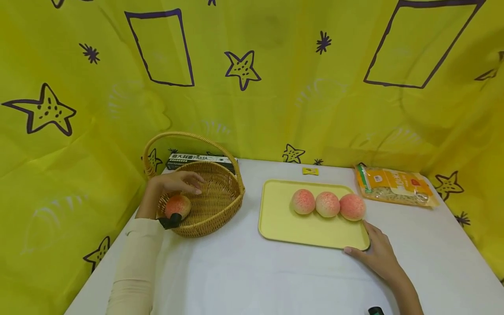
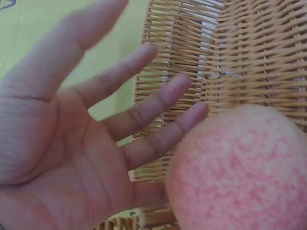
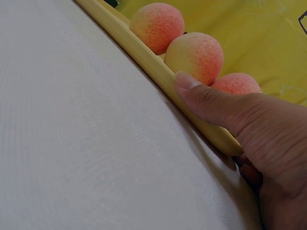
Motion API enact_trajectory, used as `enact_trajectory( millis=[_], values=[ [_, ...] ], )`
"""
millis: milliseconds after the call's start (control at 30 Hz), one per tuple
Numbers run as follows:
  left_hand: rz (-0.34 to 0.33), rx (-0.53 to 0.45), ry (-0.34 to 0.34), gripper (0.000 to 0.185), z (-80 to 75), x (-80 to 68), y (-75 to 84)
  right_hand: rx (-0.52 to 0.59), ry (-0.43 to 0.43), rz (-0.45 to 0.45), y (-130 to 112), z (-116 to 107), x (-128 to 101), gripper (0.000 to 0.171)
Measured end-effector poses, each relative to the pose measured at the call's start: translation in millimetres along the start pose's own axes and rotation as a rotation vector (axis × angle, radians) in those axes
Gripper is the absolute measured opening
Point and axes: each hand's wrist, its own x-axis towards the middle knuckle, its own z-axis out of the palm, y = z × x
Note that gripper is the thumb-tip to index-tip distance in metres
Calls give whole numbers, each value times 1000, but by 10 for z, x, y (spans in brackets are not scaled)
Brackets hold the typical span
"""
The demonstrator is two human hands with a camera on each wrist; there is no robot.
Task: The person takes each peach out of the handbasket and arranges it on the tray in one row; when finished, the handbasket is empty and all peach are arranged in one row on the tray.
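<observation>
My left hand (image 1: 177,181) hovers inside a wicker basket (image 1: 220,201) with its fingers spread and straight. A pink peach (image 1: 178,205) lies in the basket just below the palm. In the left wrist view the peach (image 2: 240,167) sits beside the little finger of the left hand (image 2: 96,134), against the basket weave (image 2: 240,57). My right hand (image 1: 374,251) holds the front right corner of a yellow tray (image 1: 291,223). Its thumb lies along the tray rim (image 3: 144,57). Three peaches (image 1: 327,204) stand in a row on the tray, close to the right hand (image 3: 249,120).
A black pasta box (image 1: 197,158) lies behind the basket. A packet of dried food (image 1: 393,186) sits at the back right, and a small yellow sweet (image 1: 310,171) lies behind the tray. Yellow star-printed cloth walls the white table on three sides.
</observation>
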Motion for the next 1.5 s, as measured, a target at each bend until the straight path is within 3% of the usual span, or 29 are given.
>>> enact_trajectory(
  millis=[133, 233, 567, 800, 1033, 1500],
  values=[
    [-27, -92, 61, 65, 14, -13, -44, 4, 4, -3, 21, -3, -9, 102],
    [-58, -160, 69, 65, 22, -22, -47, 1, 12, -7, 31, -6, -9, 102],
    [-150, -177, 72, 62, -5, 9, -23, 24, 17, -13, 20, -17, 5, 102],
    [-260, -108, -10, 62, -3, -12, -96, 19, 11, -10, 17, -17, 10, 102],
    [-362, -211, -72, 61, 14, -53, -147, 26, 2, 5, -2, -12, 7, 103],
    [-374, -171, -197, 54, -6, 10, -156, 26, -32, 41, -34, -9, 4, 103]
  ],
)
